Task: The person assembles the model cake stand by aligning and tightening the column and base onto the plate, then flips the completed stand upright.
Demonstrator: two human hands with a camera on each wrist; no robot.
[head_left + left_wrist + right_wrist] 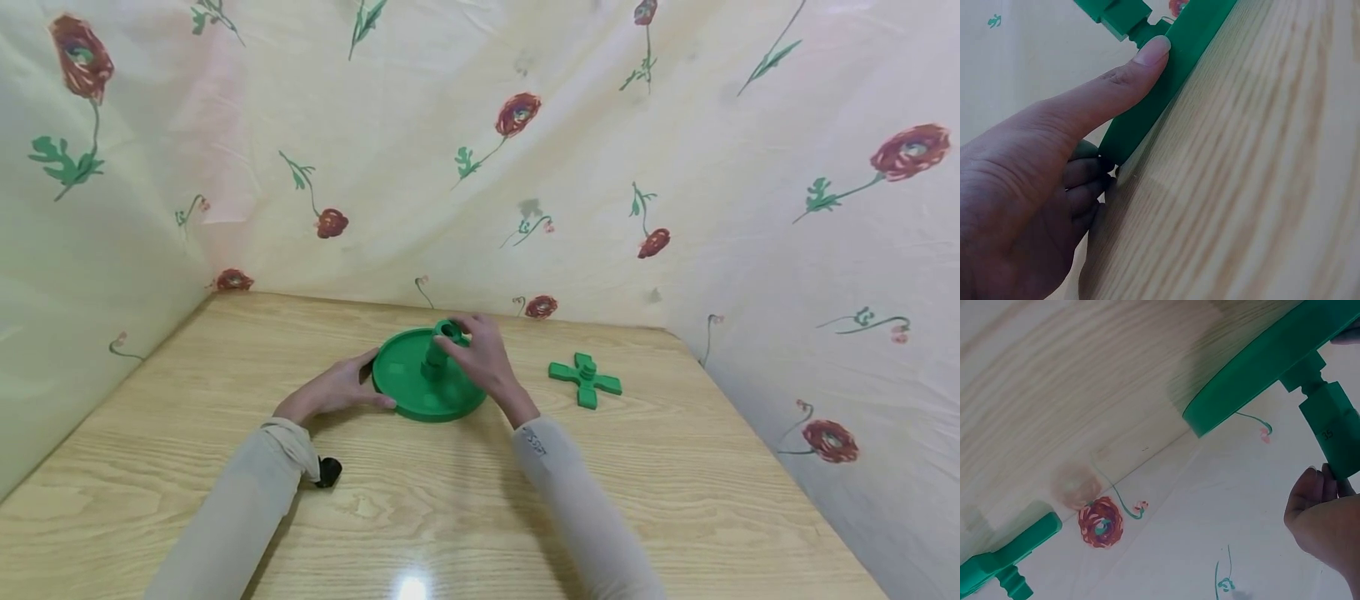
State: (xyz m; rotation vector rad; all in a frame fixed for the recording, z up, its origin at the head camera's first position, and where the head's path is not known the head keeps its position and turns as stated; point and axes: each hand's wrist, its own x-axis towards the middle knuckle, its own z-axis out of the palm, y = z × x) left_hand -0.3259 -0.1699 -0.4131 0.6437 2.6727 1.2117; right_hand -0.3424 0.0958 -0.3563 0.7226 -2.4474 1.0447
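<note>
A round green plate [401,371] with a raised rim lies on the table. My left hand [345,387] holds its left edge, the thumb [1141,65] against the rim and the other fingers curled at the far side. From the middle of the plate rises a green post [1330,422], faceted, with a narrow neck low down and a hole in its top. Thumb and fingers of my right hand [483,354] pinch the post near its upper end. How the post's foot joins the plate cannot be made out.
To the right of the plate lies a green cross-shaped piece [587,383] with a short peg standing at its centre. A small black object [328,472] shows beside the left cuff. Flowered cloth [420,167] hangs behind and at both sides of the wooden table [420,517].
</note>
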